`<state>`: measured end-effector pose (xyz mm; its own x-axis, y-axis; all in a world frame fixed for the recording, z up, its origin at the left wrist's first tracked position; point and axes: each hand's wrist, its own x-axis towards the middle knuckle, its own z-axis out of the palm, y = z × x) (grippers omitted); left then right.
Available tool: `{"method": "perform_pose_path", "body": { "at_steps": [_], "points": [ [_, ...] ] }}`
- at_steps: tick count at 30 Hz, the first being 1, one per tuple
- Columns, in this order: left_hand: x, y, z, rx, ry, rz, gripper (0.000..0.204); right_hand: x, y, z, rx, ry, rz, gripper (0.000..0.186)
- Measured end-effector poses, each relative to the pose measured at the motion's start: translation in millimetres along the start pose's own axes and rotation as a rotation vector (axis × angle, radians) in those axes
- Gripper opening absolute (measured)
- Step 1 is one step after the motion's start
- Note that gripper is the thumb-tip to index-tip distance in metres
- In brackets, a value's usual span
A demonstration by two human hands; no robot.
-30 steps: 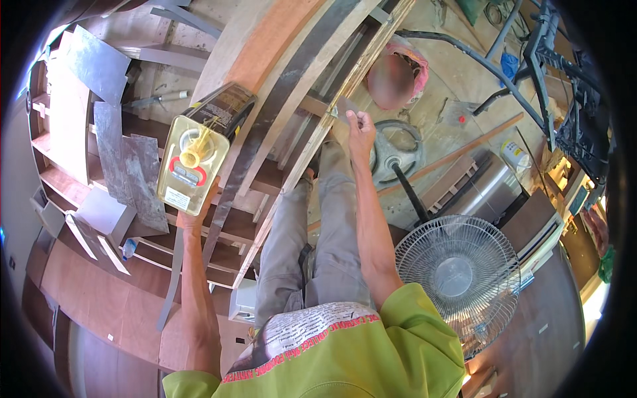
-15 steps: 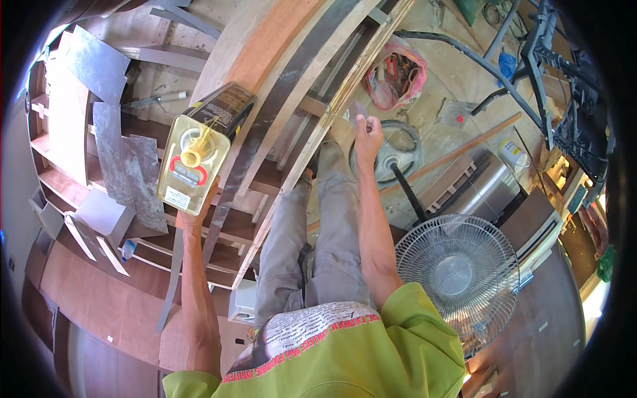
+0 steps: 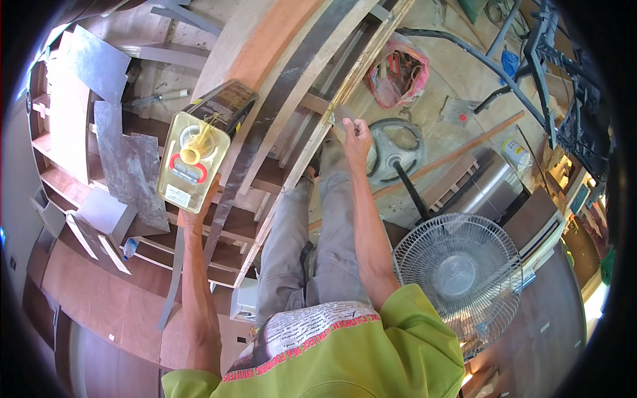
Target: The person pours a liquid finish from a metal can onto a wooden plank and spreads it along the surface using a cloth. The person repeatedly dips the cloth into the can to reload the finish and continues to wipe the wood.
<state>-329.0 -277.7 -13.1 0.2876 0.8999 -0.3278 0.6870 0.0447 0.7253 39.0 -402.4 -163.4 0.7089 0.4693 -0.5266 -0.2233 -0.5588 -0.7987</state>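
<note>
My left hand [image 3: 194,213] is against the lower side of a rectangular metal can [image 3: 174,162], its fingers wrapped round the side and partly hidden behind it. The can has a red carrying handle [image 3: 188,168] and a yellow funnel-like spout [image 3: 191,154] on its top, with yellowish drips around it. My right hand [image 3: 358,136] is closed in a pinch on a small, thin, greyish flat piece [image 3: 344,117]. That piece is near the rough edge of the long curved wooden frame [image 3: 326,123]; whether it touches the edge I cannot tell.
A floor fan [image 3: 458,275] stands at my right, its round base [image 3: 398,149] beyond my right hand. Farther off are a pink sack of tools [image 3: 398,73] and a dark metal frame [image 3: 537,73]. Grey sheet pieces [image 3: 129,166] lie over the shelving at the left.
My right hand has moved left and slightly nearer with the thin flat piece, toward the wooden frame's edge. My left hand and the can have hardly moved.
</note>
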Motion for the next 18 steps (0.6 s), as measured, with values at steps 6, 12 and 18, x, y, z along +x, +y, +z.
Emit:
{"method": "perform_pose_path", "body": {
  "at_steps": [6, 12, 18],
  "points": [
    [0, -1, 1, -0.002, -0.017, -0.012, 0.029, 9, -1, 13, -0.046, 0.024, -0.05, 0.024],
    [2, -2, 6, -0.009, 0.02, -0.058, 0.029, 7, 10, 2, -0.102, 0.183, -0.075, 0.026],
    [1, -10, 9, 0.051, 0.031, 0.039, 0.027, -9, -5, -9, -0.122, 0.131, -0.113, 0.025]
  ]
}}
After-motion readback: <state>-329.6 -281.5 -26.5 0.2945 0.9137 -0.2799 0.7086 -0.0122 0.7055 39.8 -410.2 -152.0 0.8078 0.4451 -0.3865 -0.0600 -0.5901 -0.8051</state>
